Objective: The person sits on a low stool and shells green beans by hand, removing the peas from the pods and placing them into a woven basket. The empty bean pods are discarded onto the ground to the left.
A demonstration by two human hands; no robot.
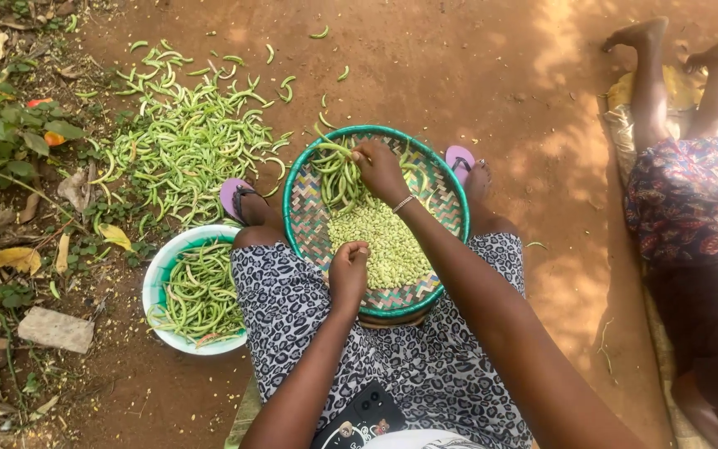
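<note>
The woven tray [309, 218] is checkered tan, pink and grey with a green rim. The shelled beans [388, 241] are pale green, the pods [184, 145] brighter green. The bowl [159, 270] is white outside, turquoise inside. The dress [292, 308] is black-and-white spotted, the sandals [233, 195] purple, perhaps pink.

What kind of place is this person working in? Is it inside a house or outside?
Outside, most likely a home yard or garden edge. The ground is bare red earth with patches of sunlight, leafy weeds grow along one side, and empty green pods lie heaped directly on the soil.
</note>
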